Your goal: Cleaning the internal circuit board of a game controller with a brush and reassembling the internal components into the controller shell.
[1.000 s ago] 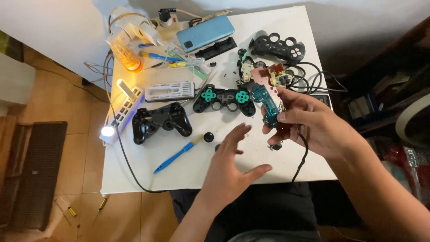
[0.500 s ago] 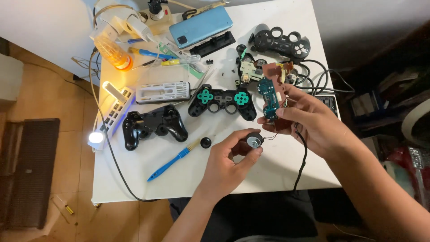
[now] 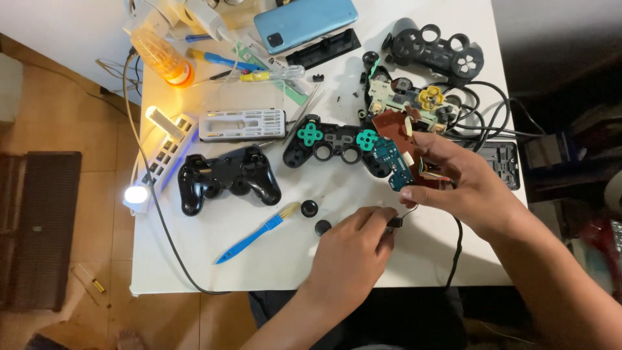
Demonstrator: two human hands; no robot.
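Note:
My right hand (image 3: 463, 185) grips a teal circuit board (image 3: 394, 161) with thin wires hanging from it, holding it just above the white table (image 3: 194, 259). My left hand (image 3: 353, 253) is below the board and pinches a small dark part (image 3: 394, 222) between thumb and fingertips, close to the board's lower edge. A black controller front shell with green buttons (image 3: 334, 142) lies just left of the board. Two black thumbstick caps (image 3: 309, 208) (image 3: 322, 227) rest on the table beside my left hand.
A black controller back shell (image 3: 227, 178), blue brush (image 3: 256, 232), grey bit case (image 3: 241, 123), blue phone (image 3: 304, 23), another black controller (image 3: 440, 48), an opened controller frame (image 3: 414, 97), a lit power strip (image 3: 159, 152) and a black cable (image 3: 457, 246) share the table.
My left hand went from open over the table to pinching the small dark part, then moved right toward the board. The right hand keeps the board in about the same place.

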